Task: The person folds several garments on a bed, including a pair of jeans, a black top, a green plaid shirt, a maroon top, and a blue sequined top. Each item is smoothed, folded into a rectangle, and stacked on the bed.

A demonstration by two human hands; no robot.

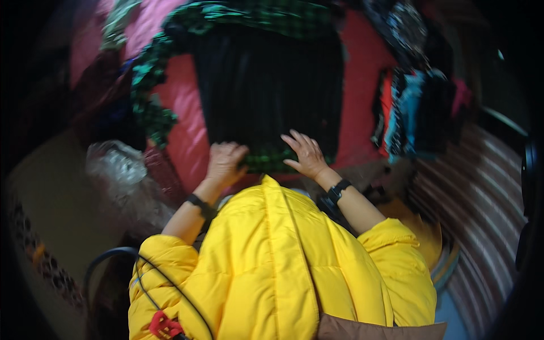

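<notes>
A black cloth piece, perhaps part of a garment, lies spread out in front of me. Green-and-black checked fabric shows along its near edge, and more checked fabric bunches at the far edge. At the near left corner of the black cloth is my left hand, its fingers bent down; whether they pinch the cloth is hidden. My right hand hovers over or lightly touches the near right part, fingers spread, holding nothing visible.
Pink-red fabric lies beneath the black cloth. Folded, colourful cloths are stacked to the right, near a brown striped cover. On the left are a crumpled clear plastic bag and rumpled checked fabric. A dark cable crosses my left sleeve.
</notes>
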